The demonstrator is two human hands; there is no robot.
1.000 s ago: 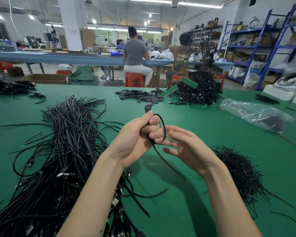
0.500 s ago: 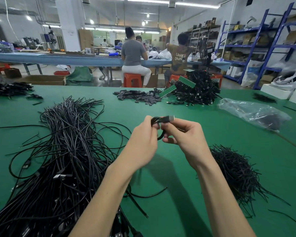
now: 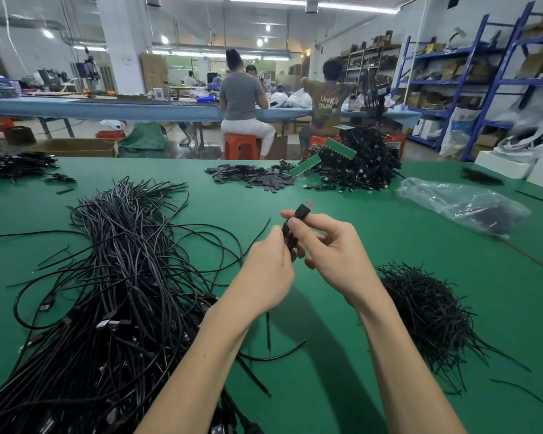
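Just above the right hand (image 3: 336,258) grip — the cable (image 3: 286,234) plug (image 3: 305,209) juts out

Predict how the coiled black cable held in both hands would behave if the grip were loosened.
Probably floppy: the cable bends into a tight coil between the left hand and right hand. It would likely spring open, as the loose cables sprawl in curves.

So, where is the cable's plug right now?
In the head view, near the centre: the plug of the cable sticks up from the right hand, beside the left hand.
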